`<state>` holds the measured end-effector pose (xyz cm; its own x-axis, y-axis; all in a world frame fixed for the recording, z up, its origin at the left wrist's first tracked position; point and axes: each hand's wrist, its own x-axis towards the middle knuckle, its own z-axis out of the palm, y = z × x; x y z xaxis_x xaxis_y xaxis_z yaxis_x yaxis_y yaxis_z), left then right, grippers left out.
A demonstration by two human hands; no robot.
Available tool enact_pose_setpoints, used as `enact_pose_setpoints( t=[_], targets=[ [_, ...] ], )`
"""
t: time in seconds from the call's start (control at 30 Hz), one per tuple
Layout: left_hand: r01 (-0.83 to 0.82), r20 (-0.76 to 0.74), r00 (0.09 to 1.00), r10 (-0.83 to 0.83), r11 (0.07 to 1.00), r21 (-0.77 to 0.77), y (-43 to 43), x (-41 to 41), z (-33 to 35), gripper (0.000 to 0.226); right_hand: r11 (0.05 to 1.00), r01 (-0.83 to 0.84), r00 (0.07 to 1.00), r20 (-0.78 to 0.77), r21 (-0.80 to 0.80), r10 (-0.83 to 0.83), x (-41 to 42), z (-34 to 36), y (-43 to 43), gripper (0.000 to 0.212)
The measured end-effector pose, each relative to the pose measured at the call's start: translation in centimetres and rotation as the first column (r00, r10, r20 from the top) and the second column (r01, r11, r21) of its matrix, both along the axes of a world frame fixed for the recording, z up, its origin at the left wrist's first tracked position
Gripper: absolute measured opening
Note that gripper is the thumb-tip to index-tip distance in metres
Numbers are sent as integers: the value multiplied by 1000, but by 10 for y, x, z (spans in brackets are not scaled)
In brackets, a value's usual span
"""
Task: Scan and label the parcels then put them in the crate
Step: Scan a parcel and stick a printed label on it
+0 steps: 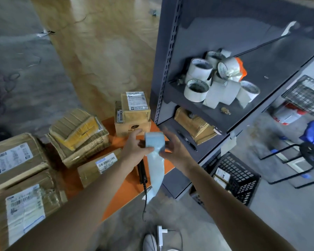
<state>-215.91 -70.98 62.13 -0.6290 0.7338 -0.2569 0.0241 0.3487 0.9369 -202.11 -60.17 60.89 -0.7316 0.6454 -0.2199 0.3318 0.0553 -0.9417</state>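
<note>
Orange counter (124, 192) fills the lower left of my head view. A grey shelf unit (188, 33) stands at its right end, with concrete floor beyond.

I hold the label roll (154, 140) above the counter's right edge. My left grip (134, 147) is closed on its near side, thumb pinching the loose strip (156, 171) that hangs down past the counter. My right grip (174, 151) cups the far side, fingers curled round it. The scanner (142, 172) lies on the counter just below my left wrist, its cord trailing to the floor.

I judge the job to be early. Five parcels or stacks sit on the counter:
- an upright box (132, 115) by the shelf post
- a stack of flat cartons (80, 133)
- a small box (98, 165) with a barcode sticker
- two big cartons (13, 160) at the far left

All carry printed stickers, but I cannot tell which are mine. Right now I seem to be freeing a label from the roll.

The black crate (243, 176) stands on the floor beside the shelf unit's base, well right of the counter. It holds a few small boxes (222, 175) against its near-left corner, and most of it is unfilled. On the shelves sit a heap of tape rolls (216, 82), and lower down a brown packet (194, 124) beside a pen (187, 140). A wire basket (304, 95) hangs further right; I cannot make out its contents.
</note>
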Motion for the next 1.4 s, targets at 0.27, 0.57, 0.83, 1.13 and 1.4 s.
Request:
enact_pose_setpoints(
  t=[0.27,0.57,0.83,1.13,1.4],
  targets=[
    [-7,169,986,-6,997,80,-8,-6,-3,68,996,88,996,-1,5,-88,-10,5,-3,59],
    [12,196,980,-28,997,81,-8,-14,-7,81,997,30,996,82,65,-36,-6,17,-6,44],
    [42,119,991,-55,994,105,-10,-9,-7,75,957,61,975,190,285,-118,-14,23,-11,24],
    [115,-29,993,-114,992,52,-12,-9,-10,79,942,84,975,169,324,-145,-15,22,-6,22],
    [130,-108,987,-122,989,70,-13,-4,-11,75,935,95,977,150,342,-154,-9,25,-7,21]
  ],
)
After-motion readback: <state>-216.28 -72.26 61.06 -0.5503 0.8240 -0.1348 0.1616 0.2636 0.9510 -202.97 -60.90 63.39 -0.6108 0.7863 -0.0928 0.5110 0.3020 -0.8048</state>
